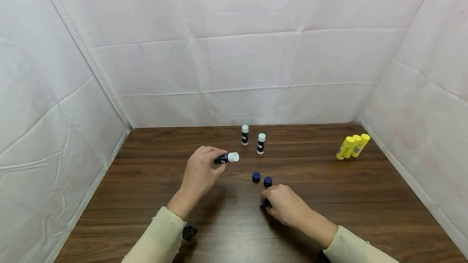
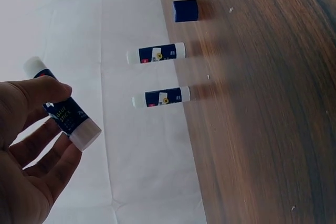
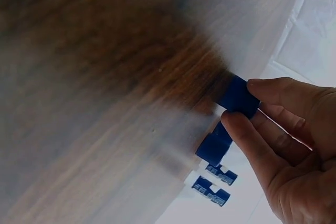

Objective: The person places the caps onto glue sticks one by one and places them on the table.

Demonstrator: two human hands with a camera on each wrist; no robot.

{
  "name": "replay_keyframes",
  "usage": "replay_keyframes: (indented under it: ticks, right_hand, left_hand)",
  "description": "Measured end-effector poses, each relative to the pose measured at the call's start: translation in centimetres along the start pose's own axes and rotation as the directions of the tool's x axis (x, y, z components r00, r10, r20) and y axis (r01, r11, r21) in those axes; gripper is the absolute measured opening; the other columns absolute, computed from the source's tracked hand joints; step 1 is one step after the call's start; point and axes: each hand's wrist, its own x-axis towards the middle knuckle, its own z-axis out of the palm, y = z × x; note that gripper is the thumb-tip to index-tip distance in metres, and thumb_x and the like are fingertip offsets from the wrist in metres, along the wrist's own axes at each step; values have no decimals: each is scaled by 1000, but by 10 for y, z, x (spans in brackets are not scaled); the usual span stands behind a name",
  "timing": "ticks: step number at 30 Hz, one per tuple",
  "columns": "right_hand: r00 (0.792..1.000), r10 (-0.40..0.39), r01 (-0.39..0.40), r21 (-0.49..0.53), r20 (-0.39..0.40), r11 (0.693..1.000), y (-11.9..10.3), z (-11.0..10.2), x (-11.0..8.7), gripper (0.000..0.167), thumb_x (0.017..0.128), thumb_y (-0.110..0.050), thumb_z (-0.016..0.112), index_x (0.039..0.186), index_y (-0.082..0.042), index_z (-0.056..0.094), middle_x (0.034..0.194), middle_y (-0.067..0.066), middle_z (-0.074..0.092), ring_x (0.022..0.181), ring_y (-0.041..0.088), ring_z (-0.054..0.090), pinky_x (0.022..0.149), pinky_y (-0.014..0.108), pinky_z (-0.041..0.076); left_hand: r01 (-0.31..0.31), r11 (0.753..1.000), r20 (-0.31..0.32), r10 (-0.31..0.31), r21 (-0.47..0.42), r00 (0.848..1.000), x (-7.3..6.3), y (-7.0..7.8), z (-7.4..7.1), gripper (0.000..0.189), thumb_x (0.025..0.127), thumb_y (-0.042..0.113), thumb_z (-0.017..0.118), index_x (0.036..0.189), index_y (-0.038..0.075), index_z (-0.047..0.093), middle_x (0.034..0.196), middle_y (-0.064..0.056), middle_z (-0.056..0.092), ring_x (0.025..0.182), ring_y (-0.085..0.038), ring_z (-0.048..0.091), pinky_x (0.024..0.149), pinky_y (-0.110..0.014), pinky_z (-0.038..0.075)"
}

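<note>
Pinching glue stick [image 1: 228,158] with fingers of left hand [image 1: 199,169], tilted, raised above desk [image 1: 310,165]. Pinching blue cap [image 3: 239,95] with fingers of right hand [image 1: 287,204], low; whether touching desk, cannot tell. Just beyond: two more caps [image 1: 256,177]. Farther back, upright: two capless sticks [image 1: 261,144]. Off right, close together: three yellow tubes [image 1: 353,147].

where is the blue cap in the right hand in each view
Head: the blue cap, below and slightly right of centre, partly hidden by the right hand.
Left wrist: not in the picture.
Right wrist: right of centre, pinched by that hand.
Shared landmark: two upright glue sticks, near the middle in head and left wrist, low, right of centre, in right wrist.
</note>
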Motion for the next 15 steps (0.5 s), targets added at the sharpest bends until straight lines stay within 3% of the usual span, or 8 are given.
replay_keyframes:
  ticks: [9,15]
  right_hand:
    - [1000,2,-2,10,-1,1000,-1,-2,0,17,79,-6,83,92,-13,75,89,-3,73,82,16,70,70,29,58]
    - [992,56,-48,76,-110,996,-5,-10,4,19,81,-10,85,97,-13,76,92,-2,74,87,16,71,74,33,59]
  left_hand:
    - [-80,994,-3,80,69,997,-3,1,-3,33,74,9,90,105,13,80,99,1,75,91,-16,64,76,-30,58]
    - [-93,993,-12,94,77,995,-6,1,-6,33,72,8,91,103,13,81,98,2,74,90,-16,64,75,-30,57]
